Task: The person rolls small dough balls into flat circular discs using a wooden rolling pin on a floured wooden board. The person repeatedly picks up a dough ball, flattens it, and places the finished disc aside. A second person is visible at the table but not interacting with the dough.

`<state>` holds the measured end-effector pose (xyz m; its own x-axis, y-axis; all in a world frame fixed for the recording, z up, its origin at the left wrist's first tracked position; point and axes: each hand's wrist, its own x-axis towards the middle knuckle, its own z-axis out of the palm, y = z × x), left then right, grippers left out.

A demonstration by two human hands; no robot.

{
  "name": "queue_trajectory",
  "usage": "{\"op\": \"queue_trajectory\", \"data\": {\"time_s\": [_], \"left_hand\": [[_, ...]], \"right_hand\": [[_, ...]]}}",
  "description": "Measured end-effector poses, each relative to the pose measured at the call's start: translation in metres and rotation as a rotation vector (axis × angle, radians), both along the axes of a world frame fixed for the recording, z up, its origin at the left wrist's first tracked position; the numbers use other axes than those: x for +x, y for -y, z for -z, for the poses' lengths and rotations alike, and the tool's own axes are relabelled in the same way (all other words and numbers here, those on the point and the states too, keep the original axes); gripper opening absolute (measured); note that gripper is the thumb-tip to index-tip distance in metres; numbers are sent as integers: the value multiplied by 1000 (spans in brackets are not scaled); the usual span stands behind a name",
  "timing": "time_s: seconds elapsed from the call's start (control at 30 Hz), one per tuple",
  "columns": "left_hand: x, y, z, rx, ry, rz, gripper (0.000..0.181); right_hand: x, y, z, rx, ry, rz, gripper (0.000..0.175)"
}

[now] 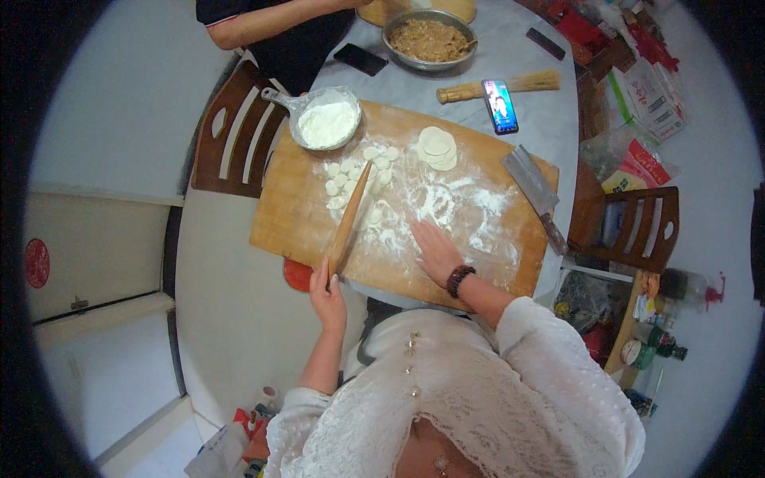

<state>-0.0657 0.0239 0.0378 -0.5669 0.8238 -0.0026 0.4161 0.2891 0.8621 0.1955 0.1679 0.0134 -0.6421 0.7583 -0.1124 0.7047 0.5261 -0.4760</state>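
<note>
My left hand [328,296] is closed around the near end of a tapered wooden rolling pin [349,224], which points away over a floured wooden board [287,221]. Its far tip lies at a group of small round dough pieces [349,169]. My right hand [438,254], with a dark beaded bracelet at the wrist, rests palm down on the flour, fingers extended, and I see nothing held in it. Beyond it lies a small stack of rolled dough wrappers [438,148]. A scoop of white flour [327,122] stands on the board's far left corner.
A cleaver [531,179] lies along the board's right side. Behind the board are a lit phone [501,107] on a straw brush [535,81], a metal bowl of filling [429,40] and a dark phone [360,59]. Another person's arm [269,24] reaches in at the far left.
</note>
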Motion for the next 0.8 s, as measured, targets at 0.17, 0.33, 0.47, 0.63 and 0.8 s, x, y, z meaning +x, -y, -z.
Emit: {"op": "queue_trajectory", "data": {"time_s": [0.17,0.33,0.47,0.63,0.8], "left_hand": [[7,-1,-23,-45,-60,21,53],[13,-2,-19,-27,-84,54,52],[21,-10,-17,-13,-123,82,51],[28,-22,-20,-3,-156,115,50],[35,-29,-21,2,-122,156,49]], "right_hand": [[44,-12,-6,24,76,212,75],[-7,-38,5,19,158,323,79],[2,-13,-7,37,94,10,80],[44,-26,17,-87,-211,154,63],[54,-34,11,-97,-140,115,42]]}}
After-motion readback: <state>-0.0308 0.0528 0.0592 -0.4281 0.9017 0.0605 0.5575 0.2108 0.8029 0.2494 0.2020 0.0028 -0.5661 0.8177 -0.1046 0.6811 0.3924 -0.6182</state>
